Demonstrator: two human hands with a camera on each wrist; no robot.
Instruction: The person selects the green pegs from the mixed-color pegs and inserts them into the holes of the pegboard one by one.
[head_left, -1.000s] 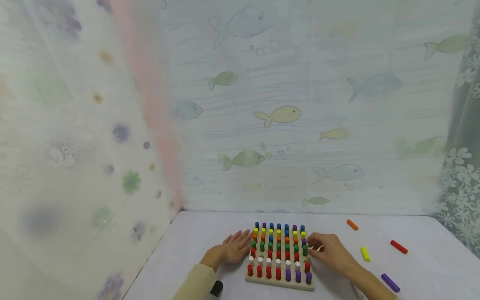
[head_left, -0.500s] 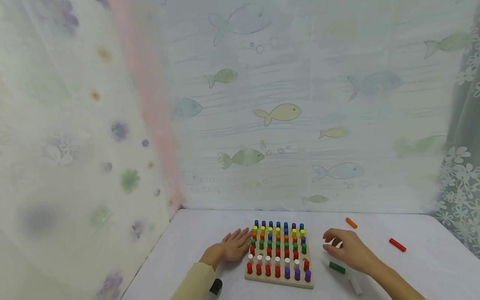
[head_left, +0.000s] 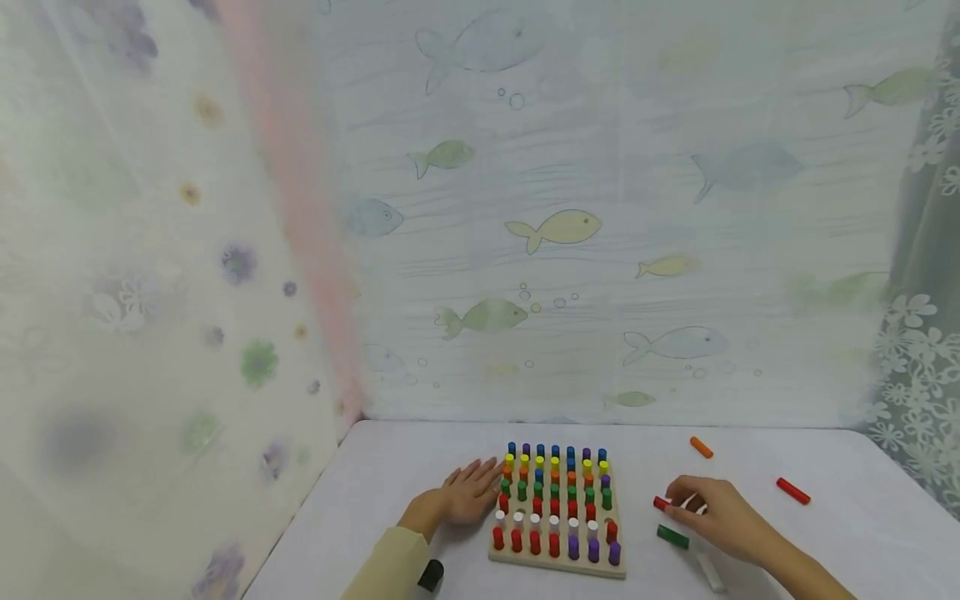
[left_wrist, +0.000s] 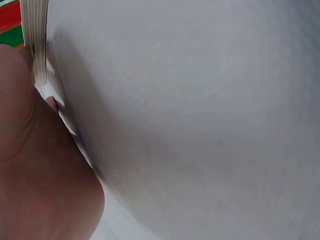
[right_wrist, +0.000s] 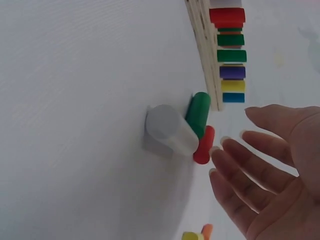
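My left hand (head_left: 471,493) lies flat on the table, its fingers spread against the left side of a wooden pegboard (head_left: 557,567). In the left wrist view only part of that hand (left_wrist: 45,170) and the board's layered edge (left_wrist: 36,40) show. Rows of coloured pegs stand upright in the board. Right of it, my right hand (head_left: 716,510) is low over the table, fingertips at a loose red peg (head_left: 660,503). In the right wrist view, thumb and fingers are apart, with the red peg (right_wrist: 203,147) just beyond the fingertips.
A green peg (head_left: 672,537) and a white peg (head_left: 708,572) lie near the right hand. Farther back are an orange peg (head_left: 702,447) and another red peg (head_left: 793,491). A black round object (head_left: 431,575) sits by the left sleeve. A yellow peg (right_wrist: 192,236) shows at the right wrist view's bottom.
My right hand has left the board's right edge, moved right, then lowered to the red peg. The green and white pegs have come into sight. The left hand keeps its place.
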